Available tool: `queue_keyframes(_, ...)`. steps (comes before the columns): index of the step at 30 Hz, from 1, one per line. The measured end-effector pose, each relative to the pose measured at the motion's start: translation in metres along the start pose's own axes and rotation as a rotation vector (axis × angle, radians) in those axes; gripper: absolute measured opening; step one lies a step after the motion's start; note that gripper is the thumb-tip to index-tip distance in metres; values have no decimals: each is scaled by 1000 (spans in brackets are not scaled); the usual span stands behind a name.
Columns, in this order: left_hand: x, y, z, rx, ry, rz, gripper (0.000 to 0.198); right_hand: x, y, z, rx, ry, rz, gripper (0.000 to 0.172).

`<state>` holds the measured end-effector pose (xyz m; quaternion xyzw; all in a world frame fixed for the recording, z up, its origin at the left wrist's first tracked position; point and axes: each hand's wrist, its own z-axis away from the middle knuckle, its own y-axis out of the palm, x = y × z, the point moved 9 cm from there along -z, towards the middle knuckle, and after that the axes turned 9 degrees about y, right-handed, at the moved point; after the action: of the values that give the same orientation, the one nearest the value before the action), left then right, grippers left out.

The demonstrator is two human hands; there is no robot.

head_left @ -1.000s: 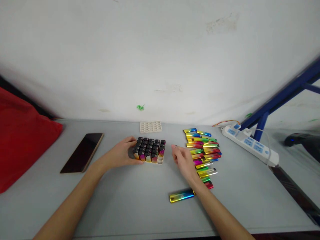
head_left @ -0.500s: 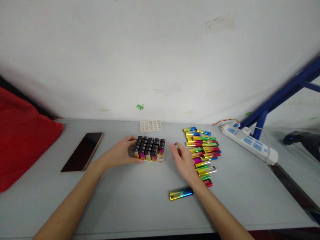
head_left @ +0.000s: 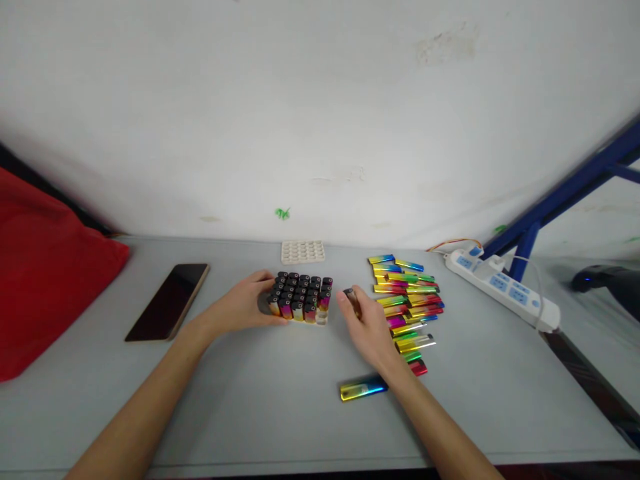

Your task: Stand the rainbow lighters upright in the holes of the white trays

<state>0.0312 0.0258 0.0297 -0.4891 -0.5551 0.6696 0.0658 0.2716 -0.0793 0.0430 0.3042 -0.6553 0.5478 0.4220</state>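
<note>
Grey table [head_left: 240,413]; loose lighters [head_left: 407,290] lie right of the tray [head_left: 323,321] of upright lighters [head_left: 299,307]. My hands are apart: left hand [head_left: 247,303] clamped round the tray's left end, right hand [head_left: 367,327] gripping what's probably a lighter [head_left: 353,302].

Head-worn camera; forward, downward

A scuffed white wall [head_left: 320,100] rises behind a grey table [head_left: 240,413].
</note>
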Motion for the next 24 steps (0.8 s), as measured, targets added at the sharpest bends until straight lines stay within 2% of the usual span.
queue_keyframes(3, 1, 1, 0, 4, 3, 0, 60, 8, 2, 2, 63, -96, 24, 40)
queue_keyframes(7, -2, 0, 1, 2, 21, 0, 57, 16, 1, 6, 47, -256, 178, 41)
queue_keyframes(11, -3, 0, 1, 4, 10, 1, 57, 6, 8, 4, 116, -231, 249, 39)
queue_keyframes(16, -2, 0, 0, -1, 2, -11, 59, 4, 14, 6, 189, -274, 286, 25)
queue_keyframes(20, -3, -1, 0, -1, 1, -11, 61, 9, 25, 11, 252, -320, 528, 17)
queue_keyframes(24, -4, -2, -1, 0, -9, 1, 62, 15, 35, 7, 227, -291, 820, 26)
